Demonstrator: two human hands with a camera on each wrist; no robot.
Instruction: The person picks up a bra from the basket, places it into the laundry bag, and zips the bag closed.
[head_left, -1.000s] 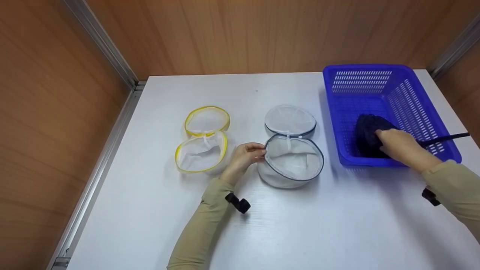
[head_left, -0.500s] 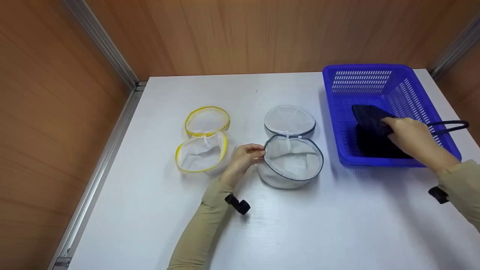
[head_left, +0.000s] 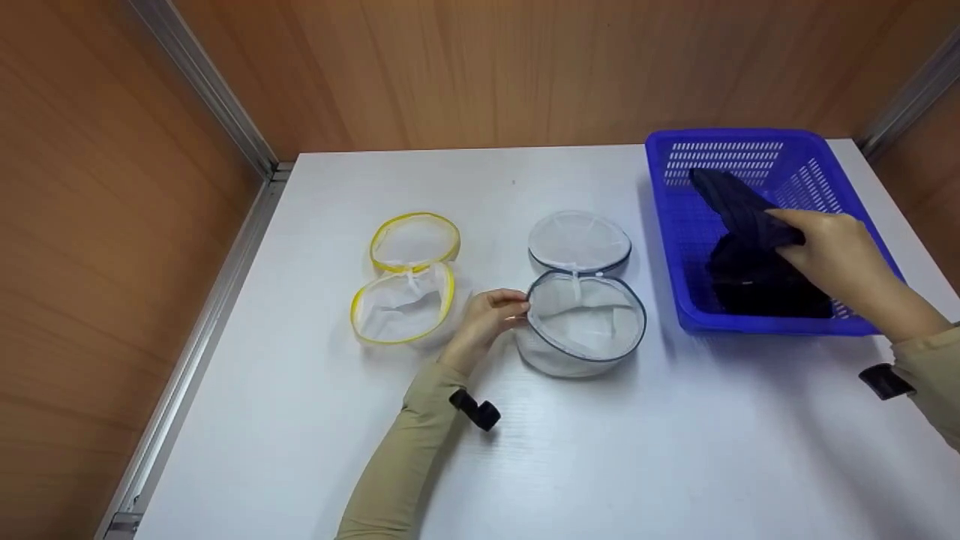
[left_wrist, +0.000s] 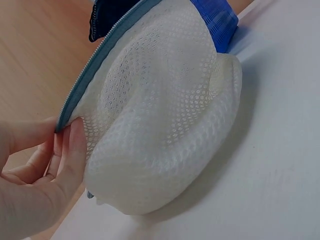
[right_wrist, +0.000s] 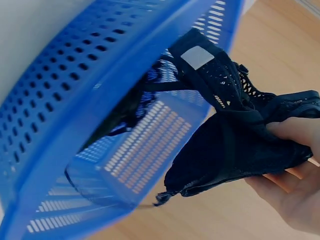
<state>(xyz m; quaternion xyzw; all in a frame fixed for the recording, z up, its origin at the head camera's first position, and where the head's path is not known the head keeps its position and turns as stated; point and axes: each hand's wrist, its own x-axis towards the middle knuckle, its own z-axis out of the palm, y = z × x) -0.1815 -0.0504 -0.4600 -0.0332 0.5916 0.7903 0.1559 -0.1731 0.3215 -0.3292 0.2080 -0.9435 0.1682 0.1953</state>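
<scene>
My left hand (head_left: 484, 324) pinches the dark-zippered rim of a white mesh laundry bag (head_left: 559, 366), which stands unzipped with its round lid folded back behind it. In the left wrist view, thumb and fingers meet at the end of the zip edge. Over at the right, my right hand (head_left: 844, 251) holds a dark navy bra (head_left: 735, 206) above the blue basket (head_left: 670, 277). Lace trim, a cup and a white label on the bra (right_wrist: 220, 150) show in the right wrist view. More black clothing (head_left: 776, 298) lies in the basket below it.
A second mesh laundry bag (head_left: 448, 289), yellow-rimmed, lies with its lid folded back, left of the first. The white table (head_left: 300, 450) carries both bags and the basket. Wooden panels (head_left: 480, 75) rise behind and to the sides.
My right hand has lifted the bra up from the basket's bottom and shifted slightly right and back; the bra now hangs stretched out. My left hand stays at the bag's rim.
</scene>
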